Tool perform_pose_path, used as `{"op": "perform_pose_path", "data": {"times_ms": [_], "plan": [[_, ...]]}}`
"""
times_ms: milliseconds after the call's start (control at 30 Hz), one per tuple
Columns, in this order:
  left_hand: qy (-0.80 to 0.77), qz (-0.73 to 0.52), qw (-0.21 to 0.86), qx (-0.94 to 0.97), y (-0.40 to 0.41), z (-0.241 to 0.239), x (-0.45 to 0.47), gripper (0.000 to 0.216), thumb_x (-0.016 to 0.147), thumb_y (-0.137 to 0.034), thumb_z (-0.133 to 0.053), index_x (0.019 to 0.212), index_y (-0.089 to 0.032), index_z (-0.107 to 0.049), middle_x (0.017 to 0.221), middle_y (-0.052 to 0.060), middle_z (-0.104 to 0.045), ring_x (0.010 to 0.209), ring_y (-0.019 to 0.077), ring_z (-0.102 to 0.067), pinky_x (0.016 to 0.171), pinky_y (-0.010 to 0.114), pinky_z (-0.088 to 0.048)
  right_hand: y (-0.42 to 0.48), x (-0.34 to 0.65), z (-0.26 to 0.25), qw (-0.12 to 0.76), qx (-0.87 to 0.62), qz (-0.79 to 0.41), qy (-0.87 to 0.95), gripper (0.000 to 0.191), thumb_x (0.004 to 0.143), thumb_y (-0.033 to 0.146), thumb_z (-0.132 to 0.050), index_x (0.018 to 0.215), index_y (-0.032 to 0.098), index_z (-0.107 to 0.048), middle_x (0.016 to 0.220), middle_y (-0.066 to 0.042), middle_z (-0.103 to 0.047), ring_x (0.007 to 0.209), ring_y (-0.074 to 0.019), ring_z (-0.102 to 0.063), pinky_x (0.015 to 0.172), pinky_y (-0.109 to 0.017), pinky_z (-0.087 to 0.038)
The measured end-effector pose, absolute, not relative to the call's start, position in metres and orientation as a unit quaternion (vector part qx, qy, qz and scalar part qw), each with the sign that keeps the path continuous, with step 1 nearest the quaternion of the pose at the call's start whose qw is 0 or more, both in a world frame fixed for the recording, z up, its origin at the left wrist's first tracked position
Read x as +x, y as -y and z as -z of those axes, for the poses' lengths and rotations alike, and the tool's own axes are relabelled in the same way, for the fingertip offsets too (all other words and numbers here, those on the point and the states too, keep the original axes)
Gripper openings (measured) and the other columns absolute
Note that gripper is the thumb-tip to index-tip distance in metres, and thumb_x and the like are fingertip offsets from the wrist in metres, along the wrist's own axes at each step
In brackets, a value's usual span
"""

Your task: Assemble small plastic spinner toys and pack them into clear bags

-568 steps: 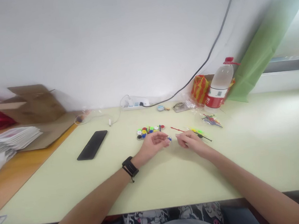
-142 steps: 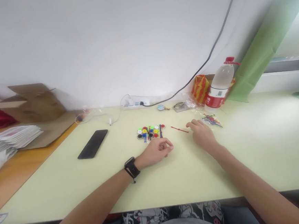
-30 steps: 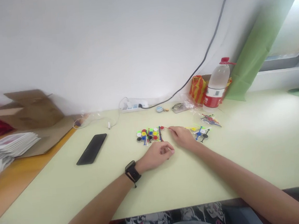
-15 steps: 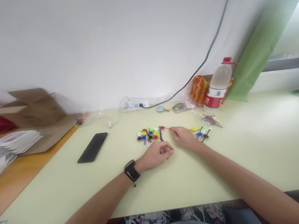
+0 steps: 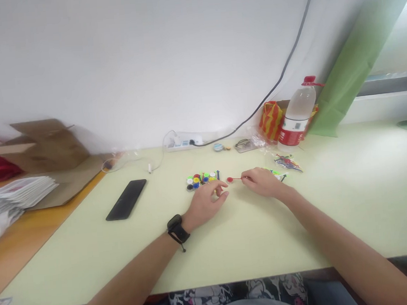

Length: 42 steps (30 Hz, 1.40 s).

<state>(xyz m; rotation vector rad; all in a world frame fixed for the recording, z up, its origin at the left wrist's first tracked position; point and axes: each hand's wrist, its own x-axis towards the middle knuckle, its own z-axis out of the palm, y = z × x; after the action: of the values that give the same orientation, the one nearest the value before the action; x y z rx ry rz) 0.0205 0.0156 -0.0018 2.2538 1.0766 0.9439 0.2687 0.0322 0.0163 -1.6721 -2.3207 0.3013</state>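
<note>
My right hand (image 5: 262,183) pinches a thin red stick with a small red disc (image 5: 230,180) on its left end, held just above the pale green table (image 5: 231,235). My left hand (image 5: 207,201), with a black watch on the wrist, lies by the cluster of small coloured discs (image 5: 201,179), fingers curled with thumb and forefinger pinched; what they hold, if anything, I cannot make out. Behind my right hand lie finished stick-and-disc pieces (image 5: 279,175), partly hidden.
A black phone (image 5: 126,199) lies to the left. A water bottle (image 5: 297,117), a striped red-yellow bag (image 5: 272,119), a small packet (image 5: 287,162) and a power strip (image 5: 183,142) stand near the wall. Cardboard (image 5: 48,150) and stacked papers (image 5: 13,195) sit at far left.
My right hand has drawn the red stick with its disc away from the disc cluster to the right. My left hand has moved up closer to the cluster.
</note>
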Motion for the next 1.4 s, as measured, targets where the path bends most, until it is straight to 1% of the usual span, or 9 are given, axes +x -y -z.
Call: {"op": "perform_pose_path", "data": {"times_ms": [100, 200, 367, 500, 667, 767, 867, 1100, 1400], "plan": [[-0.391, -0.325, 0.17, 0.844, -0.015, -0.002, 0.019, 0.024, 0.095, -0.035, -0.064, 0.117, -0.025, -0.068, 0.094, 0.002, -0.065, 0.09, 0.0194, -0.063, 0.085, 0.034, -0.048, -0.028, 0.272, -0.024, 0.117, -0.541, -0.141, 0.821, 0.027, 0.09, 0.019, -0.045, 0.068, 0.02, -0.062, 0.069, -0.003, -0.065, 0.066, -0.0175, -0.056, 0.06, -0.029, -0.028], [-0.385, -0.299, 0.136, 0.862, -0.013, -0.002, 0.019, 0.028, 0.094, -0.04, -0.065, 0.119, -0.026, -0.07, 0.106, 0.005, -0.066, 0.1, 0.0231, -0.063, 0.089, 0.037, -0.049, -0.026, 0.274, -0.029, 0.11, -0.509, -0.194, 0.832, 0.024, 0.086, 0.019, -0.047, 0.067, 0.02, -0.062, 0.066, -0.001, -0.063, 0.065, -0.0163, -0.055, 0.061, -0.028, -0.03], [-0.34, -0.262, 0.134, 0.893, -0.012, 0.002, 0.017, 0.019, 0.094, -0.04, -0.066, 0.106, -0.028, -0.076, 0.106, 0.005, -0.065, 0.098, 0.0225, -0.063, 0.085, 0.036, -0.049, -0.023, 0.272, -0.033, 0.124, -0.448, -0.332, 0.821, 0.023, 0.084, 0.019, -0.046, 0.064, 0.018, -0.057, 0.061, 0.001, -0.052, 0.061, -0.015, -0.047, 0.06, -0.028, -0.033], [-0.337, -0.274, 0.179, 0.883, -0.014, 0.003, 0.017, 0.015, 0.09, -0.037, -0.072, 0.098, -0.025, -0.075, 0.106, 0.005, -0.066, 0.102, 0.0232, -0.063, 0.088, 0.037, -0.05, -0.018, 0.267, -0.037, 0.148, -0.419, -0.38, 0.811, 0.025, 0.088, 0.022, -0.045, 0.064, 0.019, -0.052, 0.06, 0.004, -0.041, 0.058, -0.0135, -0.038, 0.057, -0.027, -0.03], [-0.333, -0.322, 0.335, 0.82, -0.014, 0.003, 0.02, 0.021, 0.092, -0.039, -0.069, 0.101, -0.02, -0.069, 0.095, 0.005, -0.072, 0.088, 0.0194, -0.067, 0.08, 0.033, -0.055, -0.013, 0.255, -0.035, 0.163, -0.337, -0.428, 0.823, 0.024, 0.097, 0.028, -0.046, 0.081, 0.018, -0.062, 0.074, 0.002, -0.053, 0.068, -0.0143, -0.046, 0.064, -0.026, -0.035], [-0.314, -0.354, 0.402, 0.784, -0.014, 0.005, 0.022, 0.028, 0.092, -0.038, -0.071, 0.112, -0.019, -0.068, 0.103, 0.007, -0.074, 0.092, 0.0195, -0.07, 0.083, 0.032, -0.058, -0.012, 0.248, -0.029, 0.178, -0.327, -0.422, 0.826, 0.027, 0.101, 0.033, -0.045, 0.082, 0.019, -0.058, 0.074, 0.002, -0.049, 0.067, -0.0137, -0.042, 0.063, -0.026, -0.034], [-0.314, -0.363, 0.404, 0.779, -0.015, 0.007, 0.023, 0.026, 0.09, -0.035, -0.073, 0.11, -0.018, -0.072, 0.107, 0.009, -0.074, 0.093, 0.0197, -0.071, 0.084, 0.031, -0.06, -0.01, 0.246, -0.024, 0.179, -0.347, -0.403, 0.827, 0.03, 0.102, 0.037, -0.045, 0.08, 0.019, -0.054, 0.069, 0.004, -0.044, 0.064, -0.0133, -0.039, 0.059, -0.027, -0.03], [-0.321, -0.369, 0.403, 0.773, -0.018, 0.01, 0.023, 0.019, 0.089, -0.03, -0.074, 0.103, -0.017, -0.075, 0.102, 0.007, -0.076, 0.092, 0.0199, -0.073, 0.086, 0.032, -0.06, -0.005, 0.248, -0.032, 0.18, -0.366, -0.394, 0.824, 0.025, 0.099, 0.024, -0.039, 0.077, 0.02, -0.05, 0.076, 0.001, -0.05, 0.075, -0.0168, -0.049, 0.07, -0.029, -0.037], [-0.31, -0.361, 0.405, 0.781, -0.017, 0.009, 0.022, 0.022, 0.088, -0.029, -0.075, 0.106, -0.017, -0.075, 0.1, 0.008, -0.076, 0.087, 0.0189, -0.072, 0.083, 0.031, -0.061, 0.0, 0.241, -0.029, 0.141, -0.41, -0.276, 0.858, 0.023, 0.101, 0.022, -0.039, 0.082, 0.02, -0.054, 0.079, -0.002, -0.06, 0.074, -0.0179, -0.055, 0.068, -0.029, -0.034]]}}
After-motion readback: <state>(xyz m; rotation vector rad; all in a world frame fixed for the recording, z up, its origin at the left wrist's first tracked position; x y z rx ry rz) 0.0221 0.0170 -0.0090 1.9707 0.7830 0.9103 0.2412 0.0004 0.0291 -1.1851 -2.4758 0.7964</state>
